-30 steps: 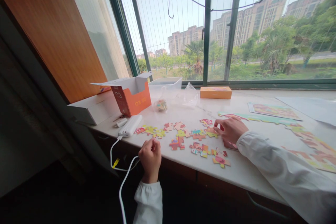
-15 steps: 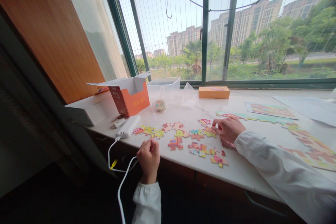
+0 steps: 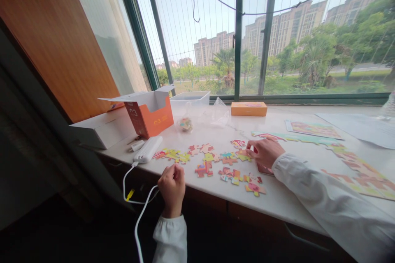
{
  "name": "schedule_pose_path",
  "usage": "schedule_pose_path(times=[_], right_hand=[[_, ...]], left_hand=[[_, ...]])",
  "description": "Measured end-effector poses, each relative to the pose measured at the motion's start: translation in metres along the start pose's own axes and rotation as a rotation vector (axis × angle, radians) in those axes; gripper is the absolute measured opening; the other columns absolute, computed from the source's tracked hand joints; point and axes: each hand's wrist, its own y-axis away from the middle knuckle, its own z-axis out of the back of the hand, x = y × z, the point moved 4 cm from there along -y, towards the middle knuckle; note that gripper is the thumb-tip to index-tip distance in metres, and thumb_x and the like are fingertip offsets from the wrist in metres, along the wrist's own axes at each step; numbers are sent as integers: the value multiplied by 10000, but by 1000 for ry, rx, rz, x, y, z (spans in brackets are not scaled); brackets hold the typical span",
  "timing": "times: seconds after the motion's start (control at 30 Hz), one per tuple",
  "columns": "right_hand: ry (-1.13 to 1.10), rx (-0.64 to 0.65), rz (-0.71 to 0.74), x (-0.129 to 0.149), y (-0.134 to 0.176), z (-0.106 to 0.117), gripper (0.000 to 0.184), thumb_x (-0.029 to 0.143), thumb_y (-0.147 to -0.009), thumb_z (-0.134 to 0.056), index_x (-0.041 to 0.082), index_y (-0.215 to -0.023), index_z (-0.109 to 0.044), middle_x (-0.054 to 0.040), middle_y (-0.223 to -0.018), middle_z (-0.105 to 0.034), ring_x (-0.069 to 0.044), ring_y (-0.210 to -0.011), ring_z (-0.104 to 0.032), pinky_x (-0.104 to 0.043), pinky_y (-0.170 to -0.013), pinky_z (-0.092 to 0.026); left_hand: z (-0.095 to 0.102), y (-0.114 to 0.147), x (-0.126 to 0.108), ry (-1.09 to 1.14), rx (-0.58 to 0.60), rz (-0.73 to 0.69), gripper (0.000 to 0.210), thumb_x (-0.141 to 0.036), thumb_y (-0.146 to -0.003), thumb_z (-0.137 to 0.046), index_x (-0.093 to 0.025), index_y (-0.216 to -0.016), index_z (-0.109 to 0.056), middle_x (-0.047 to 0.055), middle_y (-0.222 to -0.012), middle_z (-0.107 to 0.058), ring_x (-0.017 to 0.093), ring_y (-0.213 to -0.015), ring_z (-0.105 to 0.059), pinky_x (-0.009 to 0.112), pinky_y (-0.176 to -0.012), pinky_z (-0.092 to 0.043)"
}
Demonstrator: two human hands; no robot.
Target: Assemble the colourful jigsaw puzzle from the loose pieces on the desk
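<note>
My right hand (image 3: 264,151) reaches over the table with its fingers bent. Its thumb and fingertips close on the edge of a yellowish puzzle piece (image 3: 242,155) that lies flat. Beside that piece are a blue-and-yellow piece (image 3: 228,157) and a red-and-white piece (image 3: 238,144). A dark red flat thing (image 3: 264,169) shows partly from beneath the hand. At the table's front edge, my left hand (image 3: 172,181) is curled into a fist, with nothing visible in it. Several joined pieces (image 3: 231,174) and a pink piece (image 3: 255,188) lie between the hands.
A partly assembled puzzle border (image 3: 354,160) spans the right side, near a picture card (image 3: 311,129) and white paper (image 3: 358,125). Leftward stand an orange box (image 3: 151,117), a power bank (image 3: 148,150) with a hanging white cable (image 3: 140,222), and a bag of pieces (image 3: 185,124).
The whole view has shifted slightly, so everything sits a little further left. Both hands keep nearly the same pose and place relative to the pieces.
</note>
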Motion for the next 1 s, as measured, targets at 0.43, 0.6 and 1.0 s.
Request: schedule_pose_path(times=[0.43, 0.6, 1.0], right_hand=[[-20, -24, 25, 6, 2, 5, 244, 399, -921, -510, 274, -986, -710, -8, -774, -731, -192, -754, -659, -313, -764, -386], [-28, -92, 12, 5, 2, 12, 303, 421, -952, -463, 266, -1014, -716, -16, -780, -732, -193, -784, -662, -325, -829, -384], [20, 4, -62, -3, -1, 6, 335, 306, -939, -415, 277, -1127, -691, -70, -873, -734, -229, -863, -665, -331, -787, -399]], left_hand=[[0, 0, 0, -13, -16, -36, 358, -301, -931, -448, -192, -598, -524, 10, -570, -553, 134, -544, -510, 258, -585, -359], [0, -1, 1, -29, -35, -61, 347, -281, -923, -457, -186, -599, -535, 12, -574, -561, 132, -550, -517, 250, -591, -361], [-1, -1, 3, -64, -45, -82, 352, -301, -932, -454, -183, -619, -564, 15, -587, -578, 136, -557, -524, 251, -592, -357]])
